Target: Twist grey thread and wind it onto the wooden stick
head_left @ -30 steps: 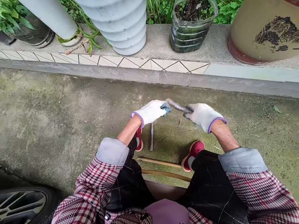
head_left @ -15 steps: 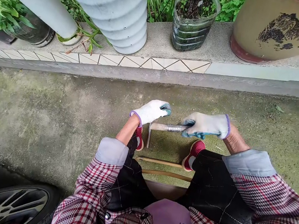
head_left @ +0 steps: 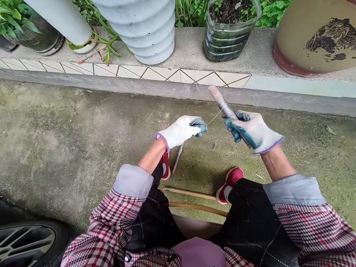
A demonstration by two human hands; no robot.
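Observation:
In the head view, my right hand (head_left: 248,128), in a white glove with a blue-green palm, is closed around a short stick (head_left: 215,92). Silvery wire (head_left: 225,108) is wound in tight turns about the stick, which tilts up and left from the fist. A thin loose strand (head_left: 215,117) runs from the winding down to my left hand (head_left: 183,130). That hand, gloved alike, pinches the strand with closed fingers. Below it a slim grey rod (head_left: 178,156) sticks out; its upper part is hidden by the glove, so I cannot tell if it is held.
A low ledge with a tiled front (head_left: 160,73) carries a ribbed white pot (head_left: 142,13), a cut plastic bottle planter (head_left: 226,41) and a large tan pot (head_left: 329,44). Wooden bars (head_left: 196,194) lie between my red shoes. A car wheel (head_left: 7,242) is at lower left.
My right hand has swung the wire-wound stick from level to tilted, its free end now up by the ledge. A strand now shows between the hands. My left hand has barely moved.

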